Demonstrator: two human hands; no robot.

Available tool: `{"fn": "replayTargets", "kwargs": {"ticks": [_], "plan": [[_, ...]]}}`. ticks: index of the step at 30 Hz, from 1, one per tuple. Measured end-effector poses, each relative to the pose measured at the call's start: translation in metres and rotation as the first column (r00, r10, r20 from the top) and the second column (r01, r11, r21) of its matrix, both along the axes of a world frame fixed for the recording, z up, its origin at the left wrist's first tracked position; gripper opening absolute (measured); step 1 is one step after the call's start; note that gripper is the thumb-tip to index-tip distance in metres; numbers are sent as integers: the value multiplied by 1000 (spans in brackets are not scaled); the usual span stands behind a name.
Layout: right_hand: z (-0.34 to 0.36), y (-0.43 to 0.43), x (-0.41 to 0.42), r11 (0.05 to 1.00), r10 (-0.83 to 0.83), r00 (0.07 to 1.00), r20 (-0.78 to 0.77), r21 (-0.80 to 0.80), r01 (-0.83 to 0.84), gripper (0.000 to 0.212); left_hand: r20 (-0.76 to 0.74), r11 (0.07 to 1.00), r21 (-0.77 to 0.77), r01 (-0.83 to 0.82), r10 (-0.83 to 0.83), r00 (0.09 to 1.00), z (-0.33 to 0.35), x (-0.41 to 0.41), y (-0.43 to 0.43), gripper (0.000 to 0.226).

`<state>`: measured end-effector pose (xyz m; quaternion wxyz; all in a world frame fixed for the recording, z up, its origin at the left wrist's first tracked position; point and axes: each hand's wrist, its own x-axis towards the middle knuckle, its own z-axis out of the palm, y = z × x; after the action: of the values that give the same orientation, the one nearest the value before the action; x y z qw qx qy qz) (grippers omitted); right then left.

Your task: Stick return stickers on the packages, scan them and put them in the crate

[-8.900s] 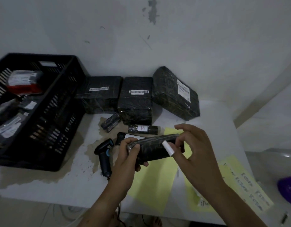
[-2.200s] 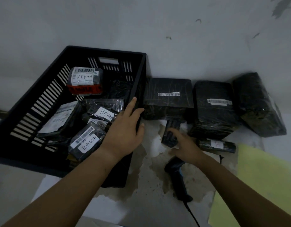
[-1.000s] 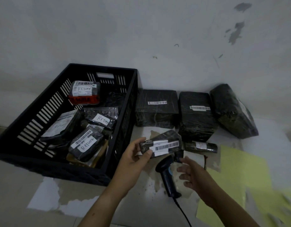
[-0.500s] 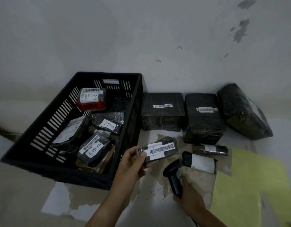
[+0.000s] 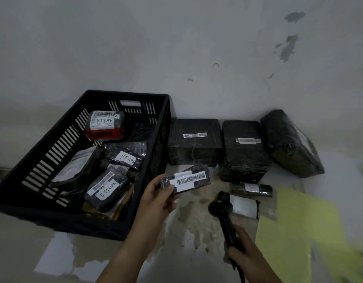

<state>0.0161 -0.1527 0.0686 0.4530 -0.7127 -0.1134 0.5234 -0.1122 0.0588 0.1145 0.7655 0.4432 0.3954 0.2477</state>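
Reaching open a second ago, the right hand (image 5: pixel 243 255) is now gripping the handle of the scanner (image 5: pixel 222 207). The crate (image 5: pixel 53 158) is holding several RETURN-marked parcels (image 5: pixel 107 186); three large boxes (image 5: pixel 194 146) are waiting outside, seemingly unprocessed. The left hand (image 5: pixel 156 203) is gripping the slim, black-wrapped package (image 5: pixel 188 178) beside the crate, barcode upward, awaiting scanning.

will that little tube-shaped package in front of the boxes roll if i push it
Probably: the tube-shaped package looks round and lies on its side on the table, so a push on its long side would likely roll it. Its shiny wrap may be slippery. It looks small, so likely light.
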Motion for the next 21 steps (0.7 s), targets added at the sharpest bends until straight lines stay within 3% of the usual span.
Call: {"fn": "replayTargets", "kwargs": {"ticks": [4, 5, 8, 9, 12, 14, 16, 21], "plan": [[46, -18, -25, 988, -109, 993, 34, 115, 105, 36, -3, 1000, 0, -15, 15, 1000, -7, 6, -1, 45], [55, -19, -35, 979, -149, 988, 42, 144, 142, 48, 0, 1000, -2, -16, 16, 1000, -7, 8, -1, 47], [65, -18, -58, 905, -387, 921, 46, 211, 370, 121, 8, 1000, 13, -24, 24, 1000, -5, 13, -4, 50], [67, -16, -62, 885, -426, 904, 9, 212, 415, 128, 10, 999, 24, -26, 26, 1000, -4, 14, -6, 50], [82, -12, -70, 846, -445, 894, -54, 302, 440, 84, 18, 998, 58, -16, 15, 1000, -2, 16, -9, 49], [86, -10, -68, 843, -451, 892, 23, 339, 417, 97, 17, 997, 71, -3, 2, 1000, -3, 15, -11, 49], [99, -5, -68, 868, -393, 909, 140, 383, 317, 92, 16, 996, 87, 8, -9, 1000, -2, 14, -13, 52], [101, -3, -67, 848, -358, 926, 115, 455, 271, 85, 4, 992, 124, 9, -10, 1000, -5, 9, -15, 58]]}}
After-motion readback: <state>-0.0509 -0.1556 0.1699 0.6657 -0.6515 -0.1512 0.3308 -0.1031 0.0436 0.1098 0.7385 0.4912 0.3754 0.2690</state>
